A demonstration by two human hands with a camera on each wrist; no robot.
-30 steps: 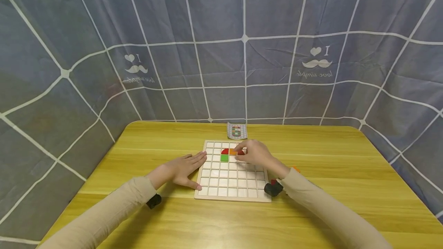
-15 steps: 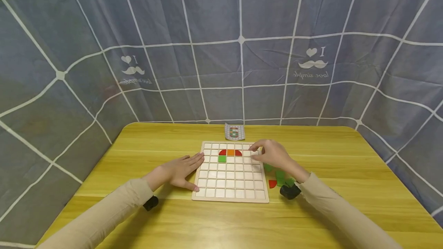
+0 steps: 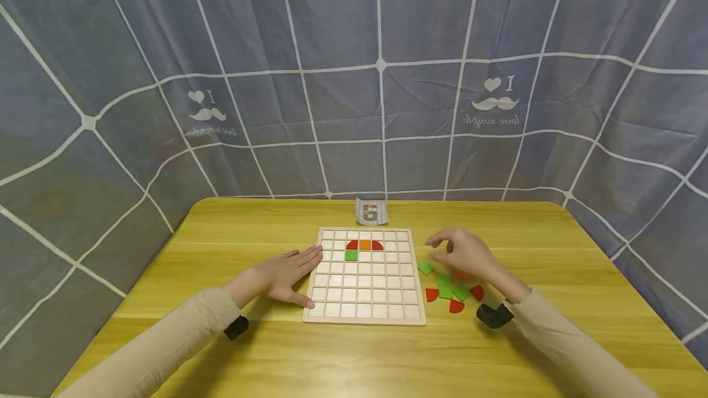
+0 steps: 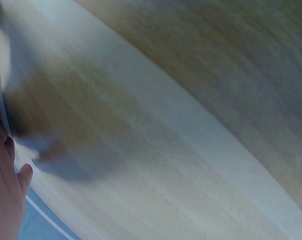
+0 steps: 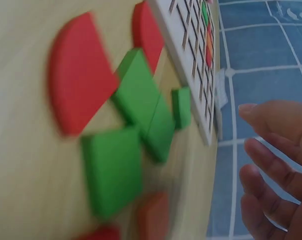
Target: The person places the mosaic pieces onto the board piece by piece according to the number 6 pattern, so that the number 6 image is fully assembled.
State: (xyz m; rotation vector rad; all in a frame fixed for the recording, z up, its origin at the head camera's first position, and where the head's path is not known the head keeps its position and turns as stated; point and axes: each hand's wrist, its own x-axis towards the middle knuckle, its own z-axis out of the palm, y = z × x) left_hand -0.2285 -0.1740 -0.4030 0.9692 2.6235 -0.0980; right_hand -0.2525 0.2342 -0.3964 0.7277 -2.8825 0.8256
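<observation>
Several tiles (image 3: 445, 292) lie beside the right edge of the board (image 3: 363, 321), close below the nearer, right hand (image 3: 467, 253), whose fingers are bent, parted, and hold nothing.

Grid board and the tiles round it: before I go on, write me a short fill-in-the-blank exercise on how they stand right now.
1. On the grid board, the orange tile sits between two ____ quarter-round tiles.
2. One square tile, set in the next row toward the person, is coloured ____.
3. The hand resting at the board's edge is the person's ____ one.
4. The loose tiles lie on the table, on the person's ____ side of the board.

Missing words: red; green; left; right.
</observation>
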